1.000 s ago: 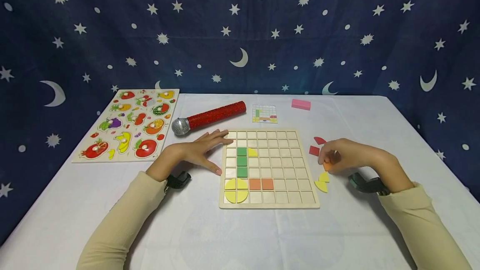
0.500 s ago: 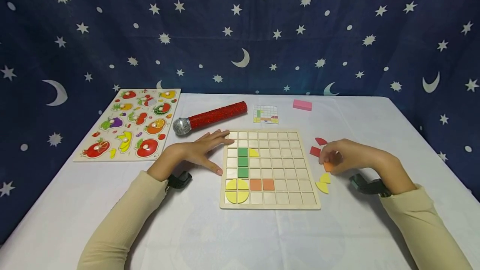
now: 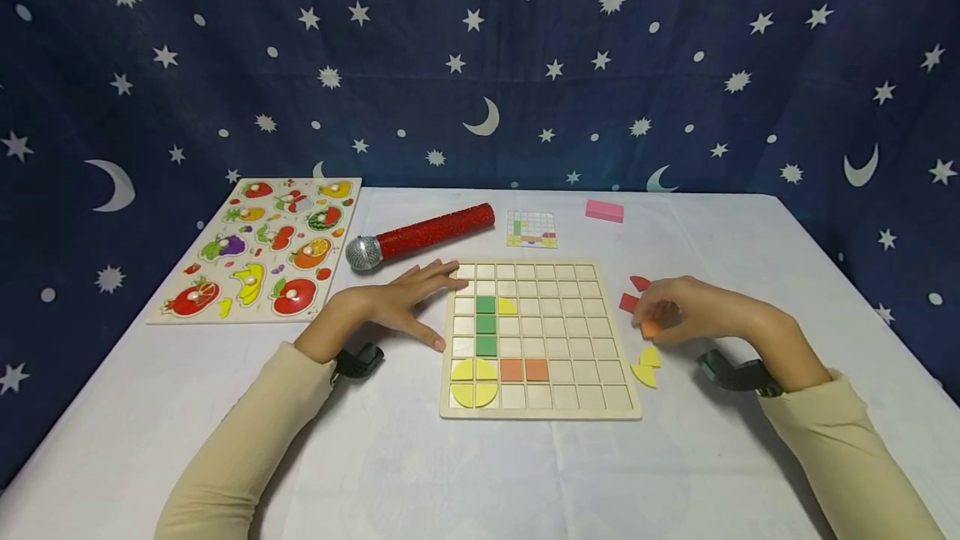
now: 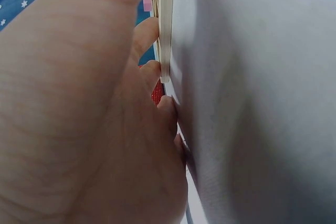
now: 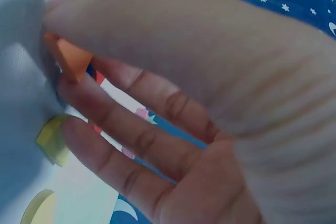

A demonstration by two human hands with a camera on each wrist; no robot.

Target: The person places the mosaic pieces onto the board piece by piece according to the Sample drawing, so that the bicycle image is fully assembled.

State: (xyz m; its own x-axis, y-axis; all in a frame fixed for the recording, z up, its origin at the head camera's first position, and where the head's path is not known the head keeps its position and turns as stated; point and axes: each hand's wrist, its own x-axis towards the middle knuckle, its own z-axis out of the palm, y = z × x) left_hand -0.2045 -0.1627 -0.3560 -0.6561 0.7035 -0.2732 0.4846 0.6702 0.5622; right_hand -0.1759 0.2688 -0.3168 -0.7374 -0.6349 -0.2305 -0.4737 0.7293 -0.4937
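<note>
A wooden grid board (image 3: 577, 348) lies flat on the table. My left hand (image 3: 401, 302) rests at its left edge with fingers spread, fingertips on the upper-left rim and thumb beside the side. On the board sit several yellow quarter-circle tiles (image 3: 474, 382), green square tiles (image 3: 486, 324) and two orange square tiles (image 3: 523, 370). To the right of the board, my right hand (image 3: 693, 311) pinches an orange tile (image 5: 76, 61) between thumb and fingers, partly covered by them. Red tiles (image 3: 629, 302) lie just beyond that hand, and two yellow quarter-circle tiles (image 3: 645, 375) lie nearer.
A small pattern card (image 3: 532, 229) lies behind the board, with a pink block (image 3: 604, 211) to its right. A red microphone (image 3: 435, 227) lies behind my left hand. At the left is a fruit peg puzzle (image 3: 258, 257). A starry curtain (image 3: 480, 65) hangs behind the table.
My right hand has shifted slightly left, and the orange tile in its fingers has moved with it. The left hand and the tiles on the board stay where they were.
</note>
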